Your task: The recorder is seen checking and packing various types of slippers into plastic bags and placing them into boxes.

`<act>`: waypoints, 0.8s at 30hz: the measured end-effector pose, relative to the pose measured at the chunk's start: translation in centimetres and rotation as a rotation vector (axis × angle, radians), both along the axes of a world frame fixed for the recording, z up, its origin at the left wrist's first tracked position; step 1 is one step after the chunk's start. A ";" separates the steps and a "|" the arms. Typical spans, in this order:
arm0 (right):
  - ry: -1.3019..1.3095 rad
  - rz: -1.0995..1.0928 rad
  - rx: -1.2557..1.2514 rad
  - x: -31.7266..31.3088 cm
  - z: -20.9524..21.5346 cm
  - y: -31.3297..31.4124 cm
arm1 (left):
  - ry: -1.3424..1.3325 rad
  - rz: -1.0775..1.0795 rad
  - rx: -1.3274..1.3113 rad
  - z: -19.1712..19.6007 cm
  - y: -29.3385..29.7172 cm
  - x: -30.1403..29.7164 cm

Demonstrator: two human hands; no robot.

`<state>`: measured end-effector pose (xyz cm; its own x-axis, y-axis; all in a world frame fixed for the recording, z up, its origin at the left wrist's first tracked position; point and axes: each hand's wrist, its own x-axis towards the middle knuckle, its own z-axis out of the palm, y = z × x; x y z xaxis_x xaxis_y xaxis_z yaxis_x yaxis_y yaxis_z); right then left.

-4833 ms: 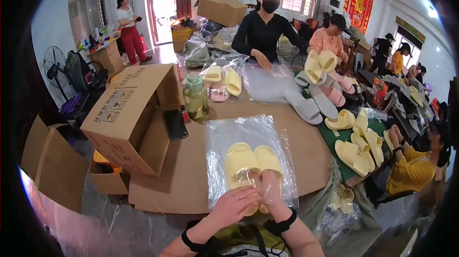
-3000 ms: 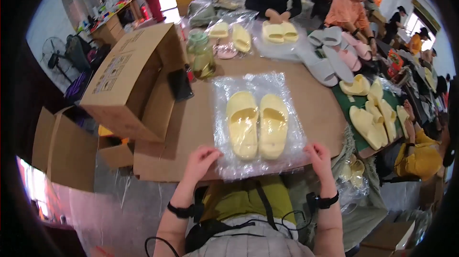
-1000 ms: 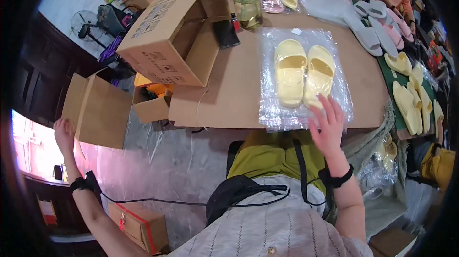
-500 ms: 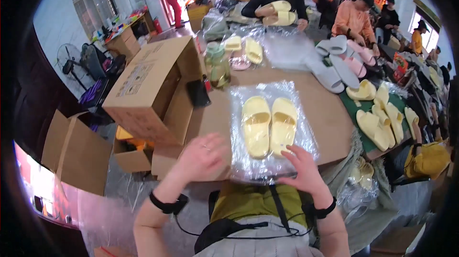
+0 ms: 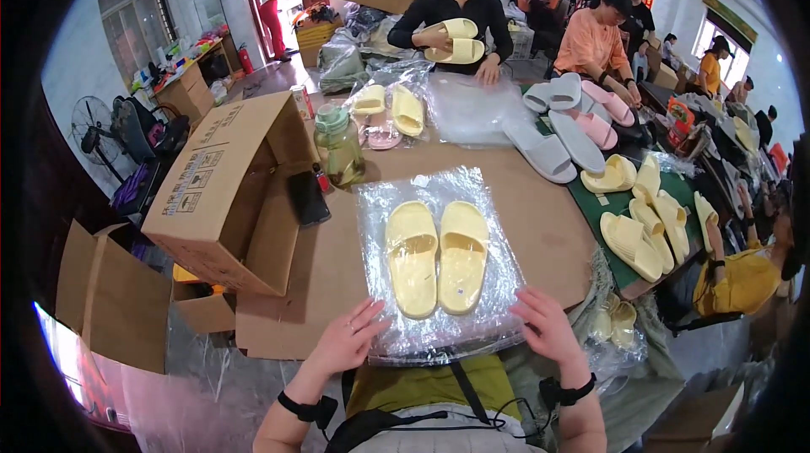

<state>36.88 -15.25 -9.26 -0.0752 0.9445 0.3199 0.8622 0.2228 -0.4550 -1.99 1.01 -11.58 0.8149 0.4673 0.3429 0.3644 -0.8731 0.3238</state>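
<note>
Head view: a pair of yellow slippers (image 5: pixel 438 259) lies side by side in a clear bag (image 5: pixel 504 301), flat on the brown table (image 5: pixel 544 234), the bag's near edge reaching the table's front edge. Left hand (image 5: pixel 350 337) is open, fingers spread, fingertips at the bag's lower left edge; right hand (image 5: pixel 544 326) is open too, at the lower right edge. Whether any fingertip presses the film, I cannot tell. Left of the bag, a strip of brown tabletop shows before the phone (image 5: pixel 309 198) and the open box (image 5: pixel 211 170); the jar (image 5: pixel 339 149) stands just beyond the phone. On the right, a wider stretch of brown runs to the green mat (image 5: pixel 592 215) with more yellow slippers (image 5: pixel 631 246). Past the bag's far edge, brown shows up to the grey slippers (image 5: pixel 544 152) and a stack of clear bags (image 5: pixel 472 111).
</note>
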 end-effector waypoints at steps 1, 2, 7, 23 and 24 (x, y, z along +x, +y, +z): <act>0.007 0.016 0.019 -0.3 0.1 0.6 | 0.001 -0.001 0.000 0.0 -0.2 0.0; 0.008 0.015 0.019 0.1 -0.4 1.0 | -0.055 -0.036 -0.018 0.0 -0.4 0.1; 0.298 -0.183 0.140 -0.1 -2.6 3.1 | -0.196 -0.020 -0.026 -1.4 -1.0 0.4; 0.096 -0.694 -0.042 -0.9 -4.9 8.3 | -0.124 0.371 0.195 -2.2 1.1 6.1; 0.079 -0.688 0.009 -1.0 -5.1 8.3 | -0.078 0.173 0.267 -2.4 1.1 6.4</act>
<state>35.84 -6.95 -14.39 0.5641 0.7661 0.3080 0.7730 -0.3588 -0.5232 4.37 2.14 -14.01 0.6978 0.4812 0.5306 0.4975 -0.8585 0.1243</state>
